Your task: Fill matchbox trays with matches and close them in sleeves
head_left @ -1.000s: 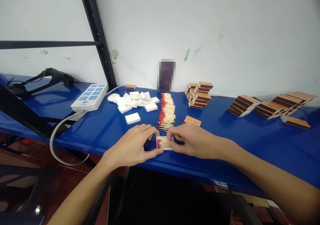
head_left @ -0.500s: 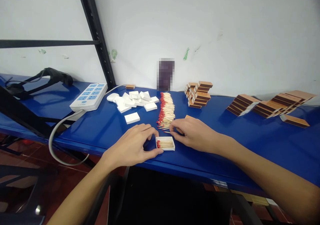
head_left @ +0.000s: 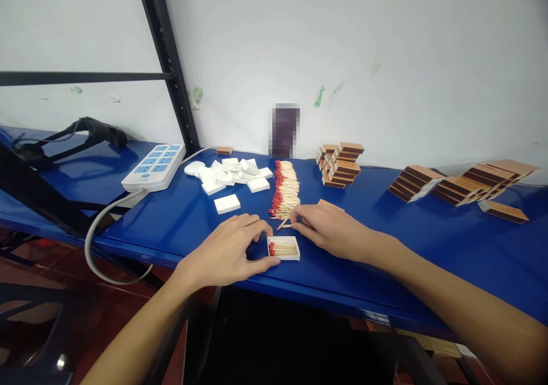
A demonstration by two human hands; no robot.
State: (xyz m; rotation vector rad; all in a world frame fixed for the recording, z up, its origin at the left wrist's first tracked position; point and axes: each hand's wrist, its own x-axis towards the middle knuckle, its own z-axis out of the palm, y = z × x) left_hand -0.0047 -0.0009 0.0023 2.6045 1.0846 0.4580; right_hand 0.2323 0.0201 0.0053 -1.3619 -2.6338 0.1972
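Observation:
A small white matchbox tray (head_left: 298, 255) lies near the table's front edge, partly filled with red-headed matches (head_left: 283, 249). My left hand (head_left: 233, 249) grips the tray's left end, with thumb and forefinger at its near and far corners. Just beyond the tray, my right hand (head_left: 327, 228) has thumb and fingers pinched at the near end of a long row of loose matches (head_left: 287, 188). A couple of matches (head_left: 282, 224) stick out leftward from those fingertips, their red heads to the left. The exact number in the pinch is hidden.
White trays (head_left: 226, 204) are heaped at the left behind my left hand. Stacked brown matchbox sleeves (head_left: 342, 165) stand behind my right hand, with more stacks (head_left: 415, 182) farther right. A power strip (head_left: 154, 168) lies left, by a black shelf post (head_left: 169, 60).
At my right fingertips, a second match now shows at an angle beside the one seen earlier. Both hands and the tray have stayed nearly in place; the view has shifted slightly.

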